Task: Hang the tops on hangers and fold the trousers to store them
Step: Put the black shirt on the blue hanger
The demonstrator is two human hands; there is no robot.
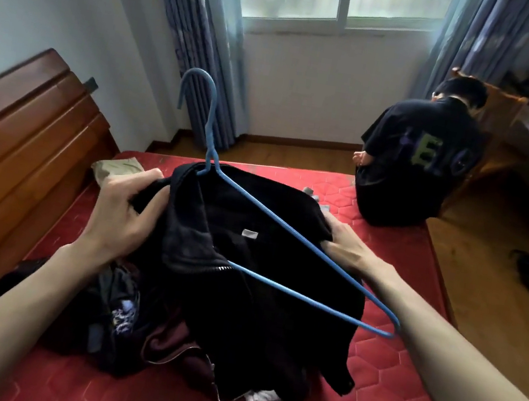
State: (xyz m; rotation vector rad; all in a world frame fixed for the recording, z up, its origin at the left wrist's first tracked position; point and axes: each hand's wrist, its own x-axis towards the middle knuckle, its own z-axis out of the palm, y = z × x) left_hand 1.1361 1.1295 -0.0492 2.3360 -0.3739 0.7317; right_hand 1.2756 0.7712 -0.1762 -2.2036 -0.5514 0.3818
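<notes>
Both bare arms are reaching forward over the red mattress (pixel 384 375), holding a black top (pixel 257 303) up above a pile of dark clothes (pixel 121 309). The left hand (pixel 119 212) is turning palm-inward, its fingers curling round a bunched fold of the top's left shoulder, thumb lying across the cloth. The right hand (pixel 346 244) is coming in from the other side with the wrist straight, its fingers pinching the top's right edge (whether they are also catching the wire, one cannot tell). A blue hanger (pixel 288 235) is sitting partly inside the top: its left arm is going under the collar, its right arm and bottom bar are lying bare across the cloth, and its hook is standing up toward the curtains (pixel 192 33). A beige garment (pixel 115 168) is lying on the mattress beyond the left hand. Another person (pixel 414 165) in a black shirt is sitting at the mattress's far corner, back turned.
</notes>
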